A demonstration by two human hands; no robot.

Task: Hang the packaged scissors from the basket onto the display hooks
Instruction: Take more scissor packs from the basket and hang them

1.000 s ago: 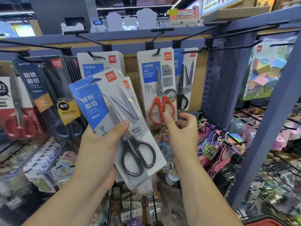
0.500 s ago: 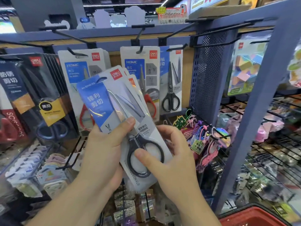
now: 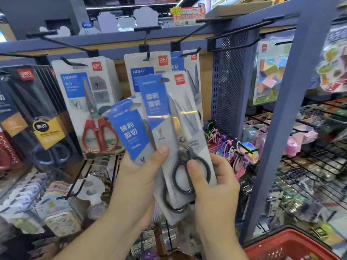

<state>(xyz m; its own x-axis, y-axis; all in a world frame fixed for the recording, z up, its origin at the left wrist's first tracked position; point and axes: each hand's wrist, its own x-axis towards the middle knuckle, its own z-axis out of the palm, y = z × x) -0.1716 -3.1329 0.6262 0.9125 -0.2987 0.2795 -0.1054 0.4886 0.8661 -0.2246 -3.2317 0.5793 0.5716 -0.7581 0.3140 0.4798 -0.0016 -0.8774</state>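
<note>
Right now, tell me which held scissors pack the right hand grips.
The upright front pack with the red logo: the right hand pinches its black handles. The left hand holds the tilted pack behind.
</note>
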